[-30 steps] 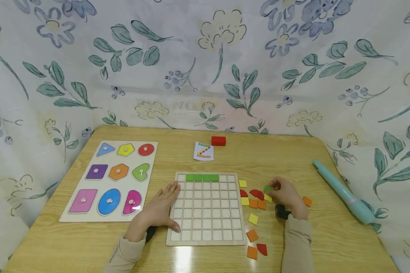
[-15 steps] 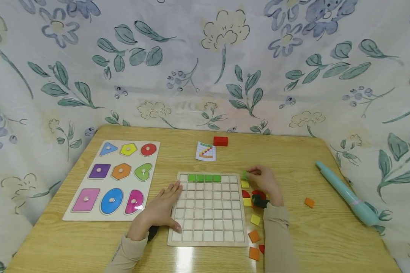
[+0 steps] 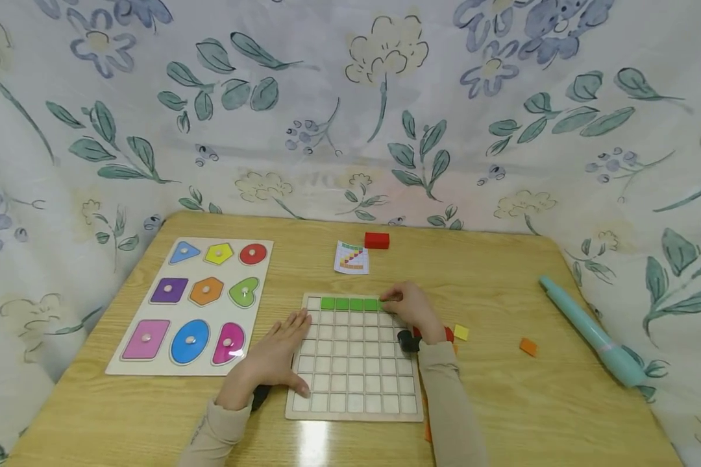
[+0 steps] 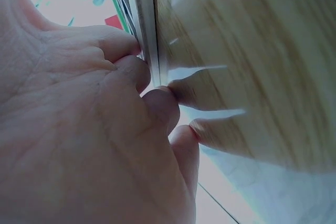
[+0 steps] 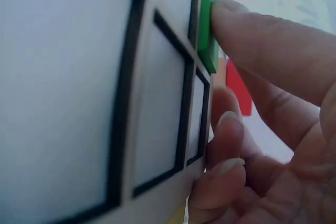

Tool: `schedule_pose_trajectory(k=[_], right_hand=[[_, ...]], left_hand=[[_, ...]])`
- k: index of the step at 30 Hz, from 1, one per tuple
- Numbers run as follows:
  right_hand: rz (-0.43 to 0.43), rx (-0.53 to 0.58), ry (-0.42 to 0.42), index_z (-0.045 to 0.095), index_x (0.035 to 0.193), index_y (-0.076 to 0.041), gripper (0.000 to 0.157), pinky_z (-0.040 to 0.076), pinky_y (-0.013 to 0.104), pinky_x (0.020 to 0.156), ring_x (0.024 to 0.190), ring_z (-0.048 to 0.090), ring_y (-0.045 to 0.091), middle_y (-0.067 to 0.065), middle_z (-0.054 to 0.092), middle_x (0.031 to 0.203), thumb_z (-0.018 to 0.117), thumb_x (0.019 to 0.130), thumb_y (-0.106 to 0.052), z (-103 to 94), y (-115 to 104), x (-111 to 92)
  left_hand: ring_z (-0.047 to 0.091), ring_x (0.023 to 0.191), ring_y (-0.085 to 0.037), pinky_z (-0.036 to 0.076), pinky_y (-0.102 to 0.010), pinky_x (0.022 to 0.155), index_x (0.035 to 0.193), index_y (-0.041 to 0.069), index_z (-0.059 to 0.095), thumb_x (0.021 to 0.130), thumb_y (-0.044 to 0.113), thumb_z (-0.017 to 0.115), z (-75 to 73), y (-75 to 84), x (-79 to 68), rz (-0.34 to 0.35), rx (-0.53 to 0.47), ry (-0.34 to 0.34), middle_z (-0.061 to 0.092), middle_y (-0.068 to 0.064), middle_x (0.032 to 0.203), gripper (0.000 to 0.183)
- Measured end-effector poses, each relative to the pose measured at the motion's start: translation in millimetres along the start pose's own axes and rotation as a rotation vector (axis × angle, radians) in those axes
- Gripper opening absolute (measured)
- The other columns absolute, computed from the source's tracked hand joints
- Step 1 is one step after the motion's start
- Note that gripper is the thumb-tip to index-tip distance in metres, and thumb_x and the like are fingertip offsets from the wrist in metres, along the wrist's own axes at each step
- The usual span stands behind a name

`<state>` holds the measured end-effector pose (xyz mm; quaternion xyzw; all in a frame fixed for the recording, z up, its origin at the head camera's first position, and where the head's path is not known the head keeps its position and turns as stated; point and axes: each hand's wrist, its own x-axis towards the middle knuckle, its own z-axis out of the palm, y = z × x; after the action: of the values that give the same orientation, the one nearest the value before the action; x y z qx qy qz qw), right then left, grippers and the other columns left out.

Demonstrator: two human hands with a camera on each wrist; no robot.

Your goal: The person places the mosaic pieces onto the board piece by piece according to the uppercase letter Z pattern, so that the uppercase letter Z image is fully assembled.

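Observation:
A wooden grid board [image 3: 355,416] lies on the table, with several green square tiles [image 3: 349,304] side by side in its top row. My left hand [image 3: 271,360] rests spread along the board's left edge, thumb over the lower left corner. In the left wrist view its fingertips [image 4: 167,109] meet the tabletop beside the board's edge [image 4: 147,30]. At the top row my right hand [image 3: 411,308] holds another green square tile [image 5: 208,38] at the cell beside the row's right end. In the right wrist view that tile stands slightly proud of the grid under a fingertip.
Loose yellow [image 3: 461,332], red and orange tiles [image 3: 528,347] lie right of the board, partly hidden by the right arm. A knob puzzle [image 3: 189,305] lies left. Behind are a pattern card [image 3: 352,258] and red block [image 3: 376,240]; a teal tapered object [image 3: 592,331] lies far right.
My right hand has carried the green tile leftward from the loose tiles to the board's top row. The left hand has stayed on the board's left edge.

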<state>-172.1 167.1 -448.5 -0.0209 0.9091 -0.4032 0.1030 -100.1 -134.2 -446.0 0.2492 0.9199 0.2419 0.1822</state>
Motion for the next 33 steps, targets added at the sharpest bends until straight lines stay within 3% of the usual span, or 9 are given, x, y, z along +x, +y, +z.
schedule_pose_trajectory(k=[4, 10, 12, 18, 22, 28, 33], right_hand=[[-0.024, 0.012, -0.007, 0.071, 0.106, -0.005, 0.021, 0.05, 0.039, 0.086, 0.098, 0.058, 0.025, 0.014, 0.064, 0.112, 0.072, 0.086, -0.012, 0.0, 4.4, 0.7], [-0.012, 0.202, -0.026, 0.06, 0.122, 0.0, 0.035, 0.05, 0.031, 0.082, 0.103, 0.058, 0.029, 0.019, 0.062, 0.123, 0.067, 0.092, -0.015, -7.6, 16.8, -1.8], [-0.013, 0.214, -0.004, 0.058, 0.125, 0.002, 0.036, 0.051, 0.029, 0.081, 0.105, 0.058, 0.032, 0.022, 0.061, 0.123, 0.064, 0.093, -0.015, -13.8, 19.4, -4.4], [0.02, 0.136, 0.064, 0.057, 0.126, 0.002, 0.037, 0.051, 0.023, 0.077, 0.109, 0.059, 0.034, 0.023, 0.06, 0.125, 0.062, 0.095, -0.016, -38.8, 34.1, -15.7], [0.033, 0.083, 0.076, 0.055, 0.128, 0.004, 0.039, 0.053, 0.029, 0.081, 0.109, 0.058, 0.037, 0.025, 0.058, 0.125, 0.06, 0.096, -0.017, -57.8, 48.8, -33.6], [0.1, 0.001, 0.078, 0.055, 0.127, 0.005, 0.04, 0.053, 0.035, 0.082, 0.103, 0.06, 0.034, 0.025, 0.06, 0.122, 0.061, 0.095, -0.018, -77.6, 73.0, -66.6], [0.075, -0.035, 0.05, 0.059, 0.122, 0.006, 0.041, 0.048, 0.031, 0.081, 0.099, 0.056, 0.029, 0.026, 0.055, 0.123, 0.07, 0.089, -0.016, -83.6, 86.3, -83.5]], left_hand=[[0.011, 0.149, -0.043, 0.011, -0.06, 0.12, 0.151, -0.006, 0.019, 0.055, 0.045, 0.091, 0.4, -0.3, 0.7, -0.002, 0.012, 0.003, 0.013, -0.023, 0.161, 0.13], [0.011, 0.149, -0.041, 0.011, -0.059, 0.121, 0.152, -0.005, 0.019, 0.056, 0.047, 0.09, 1.7, -0.3, 0.2, -0.017, 0.021, -0.004, 0.013, -0.022, 0.161, 0.13], [0.011, 0.149, -0.042, 0.011, -0.059, 0.121, 0.152, -0.005, 0.019, 0.056, 0.047, 0.09, 1.4, -0.8, 0.0, -0.018, 0.02, -0.002, 0.013, -0.022, 0.161, 0.13], [0.011, 0.149, -0.042, 0.011, -0.06, 0.121, 0.152, -0.005, 0.02, 0.056, 0.047, 0.09, 0.8, -2.4, 0.8, -0.014, 0.029, 0.004, 0.014, -0.022, 0.161, 0.13], [0.011, 0.149, -0.041, 0.011, -0.059, 0.121, 0.152, -0.005, 0.019, 0.055, 0.047, 0.09, 2.4, -2.1, 2.8, -0.013, 0.03, 0.0, 0.014, -0.022, 0.161, 0.13], [0.01, 0.149, -0.042, 0.011, -0.06, 0.12, 0.152, -0.004, 0.018, 0.056, 0.048, 0.089, 3.8, -1.8, 3.6, -0.013, 0.032, -0.007, 0.013, -0.022, 0.161, 0.13], [0.009, 0.149, -0.042, 0.01, -0.06, 0.12, 0.152, -0.004, 0.018, 0.056, 0.048, 0.089, 3.3, -1.7, 3.5, -0.016, 0.033, -0.002, 0.012, -0.022, 0.161, 0.131]])
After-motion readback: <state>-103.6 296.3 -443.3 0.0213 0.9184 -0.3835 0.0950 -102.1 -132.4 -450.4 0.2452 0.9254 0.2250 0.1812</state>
